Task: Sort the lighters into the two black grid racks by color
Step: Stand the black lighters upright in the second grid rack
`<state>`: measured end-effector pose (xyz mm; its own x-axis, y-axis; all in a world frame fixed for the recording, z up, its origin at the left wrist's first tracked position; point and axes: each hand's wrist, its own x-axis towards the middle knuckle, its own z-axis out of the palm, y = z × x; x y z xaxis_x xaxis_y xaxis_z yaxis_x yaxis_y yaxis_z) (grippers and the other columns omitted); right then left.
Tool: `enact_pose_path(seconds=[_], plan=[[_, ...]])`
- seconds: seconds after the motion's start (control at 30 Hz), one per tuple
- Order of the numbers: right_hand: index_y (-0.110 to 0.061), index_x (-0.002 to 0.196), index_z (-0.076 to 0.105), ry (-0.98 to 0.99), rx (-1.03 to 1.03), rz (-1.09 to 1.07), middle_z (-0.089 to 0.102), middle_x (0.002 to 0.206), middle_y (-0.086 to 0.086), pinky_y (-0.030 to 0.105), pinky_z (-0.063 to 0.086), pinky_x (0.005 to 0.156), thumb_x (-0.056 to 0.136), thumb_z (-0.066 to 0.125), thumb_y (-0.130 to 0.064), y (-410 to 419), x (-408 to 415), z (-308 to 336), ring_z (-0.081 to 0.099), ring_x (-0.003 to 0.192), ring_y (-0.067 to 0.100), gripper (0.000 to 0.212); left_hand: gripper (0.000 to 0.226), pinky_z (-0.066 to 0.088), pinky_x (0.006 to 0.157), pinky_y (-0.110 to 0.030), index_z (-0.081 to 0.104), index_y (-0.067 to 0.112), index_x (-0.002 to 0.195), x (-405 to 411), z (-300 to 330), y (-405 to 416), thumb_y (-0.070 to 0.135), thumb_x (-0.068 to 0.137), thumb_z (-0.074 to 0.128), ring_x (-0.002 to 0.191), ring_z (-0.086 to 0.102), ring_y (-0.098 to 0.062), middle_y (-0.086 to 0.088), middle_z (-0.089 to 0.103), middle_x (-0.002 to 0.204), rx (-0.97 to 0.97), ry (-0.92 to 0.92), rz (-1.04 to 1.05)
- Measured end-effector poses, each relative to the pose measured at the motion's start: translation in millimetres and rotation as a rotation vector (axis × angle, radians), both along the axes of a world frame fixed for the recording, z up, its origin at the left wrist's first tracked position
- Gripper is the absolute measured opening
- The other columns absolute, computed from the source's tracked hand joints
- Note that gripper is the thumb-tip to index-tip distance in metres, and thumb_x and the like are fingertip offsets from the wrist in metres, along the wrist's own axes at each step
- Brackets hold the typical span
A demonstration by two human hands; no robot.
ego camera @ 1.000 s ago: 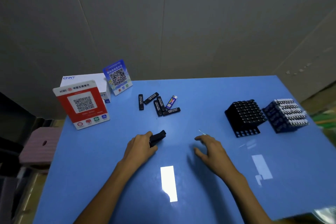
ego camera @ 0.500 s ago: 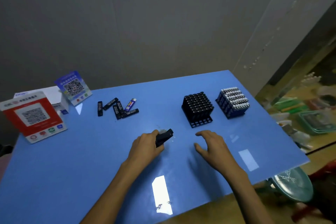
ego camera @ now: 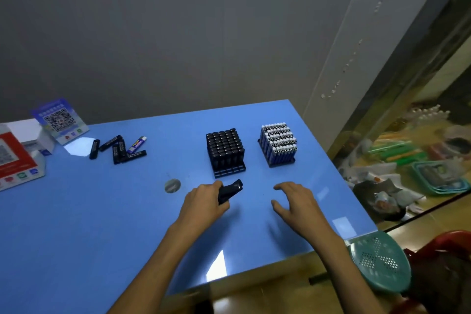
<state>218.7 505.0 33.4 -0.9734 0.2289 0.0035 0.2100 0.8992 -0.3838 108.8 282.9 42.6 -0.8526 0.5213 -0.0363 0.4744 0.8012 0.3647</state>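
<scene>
On the blue table [ego camera: 76, 211], both racks look nearly full; loose lighters [ego camera: 118, 148] remain near the far-left edge. My left hand [ego camera: 204, 208] pinches a black lighter [ego camera: 229, 190]; my right hand [ego camera: 297, 202] is spread.

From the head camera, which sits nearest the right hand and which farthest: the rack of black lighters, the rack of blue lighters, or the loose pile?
From the right hand:
1. Blue-lighter rack, straight ahead.
2. Black-lighter rack, ahead-left.
3. Loose pile, far left.

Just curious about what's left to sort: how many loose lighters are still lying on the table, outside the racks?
6: five black lighters and one blue lighter lie clustered at the far left. The left hand holds more black ones, number unclear.
</scene>
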Motion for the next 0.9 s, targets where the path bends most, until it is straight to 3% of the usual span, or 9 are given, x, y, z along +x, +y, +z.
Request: enact_pose_path(seconds=[0.27,0.4,0.57,0.7,0.83,0.9], plan=[[-0.019,0.129,0.055,-0.007,-0.016,0.103,0.057,0.13,-0.004,0.029,0.032,0.105,0.094,0.057,-0.037,24.8,-51.5,-2.3,0.05,0.121,0.018,0.04,0.024,0.043,0.06,-0.029,0.056,0.017,0.102,-31.6,-13.3,25.9,0.033,0.083,0.057,0.079,0.063,-0.027,-0.005,0.067,0.087,0.019,-0.014,0.06],[-0.023,0.131,0.052,-0.013,-0.132,0.161,0.053,0.131,-0.009,0.027,0.037,0.102,0.094,0.058,-0.035,26.4,-87.1,9.5,0.049,0.121,0.01,0.04,0.024,0.047,0.064,-0.031,0.055,0.017,0.101,-50.6,-19.1,32.0,0.033,0.084,0.057,0.078,0.063,-0.026,-0.005,0.067,0.087,0.036,-0.047,0.082],[-0.029,0.131,0.051,-0.076,-0.311,0.281,0.054,0.124,-0.017,0.012,0.037,0.09,0.092,0.062,-0.03,15.2,-125.6,6.8,0.052,0.106,-0.003,0.04,0.025,0.048,0.064,-0.032,0.055,0.019,0.103,-66.6,-27.0,35.0,0.034,0.083,0.059,0.079,0.063,-0.025,-0.004,0.067,0.089,0.057,-0.081,0.088],[-0.027,0.128,0.055,-0.139,-0.454,0.316,0.064,0.113,-0.009,0.007,0.042,0.085,0.092,0.064,-0.024,15.6,-141.4,-1.9,0.06,0.096,-0.001,0.038,0.025,0.051,0.068,-0.033,0.056,0.021,0.103,-67.8,-31.5,33.9,0.035,0.083,0.058,0.082,0.064,-0.026,-0.003,0.068,0.091,0.086,-0.109,0.119],[-0.02,0.12,0.062,-0.142,-0.591,0.3,0.065,0.093,-0.014,0.012,0.046,0.072,0.091,0.065,-0.017,22.8,-152.4,-3.9,0.062,0.076,0.01,0.029,0.026,0.052,0.069,-0.034,0.057,0.021,0.105,-67.9,-33.2,39.3,0.036,0.084,0.059,0.081,0.065,-0.026,-0.002,0.069,0.09,0.127,-0.112,0.152],[-0.017,0.118,0.063,-0.18,-0.669,0.297,0.065,0.086,-0.009,0.018,0.046,0.067,0.091,0.064,-0.012,30.0,-155.0,-5.6,0.061,0.067,0.008,0.027,0.026,0.051,0.067,-0.033,0.058,0.021,0.104,-65.6,-33.7,44.5,0.036,0.084,0.06,0.08,0.064,-0.025,-0.003,0.069,0.088,0.138,-0.114,0.172]])
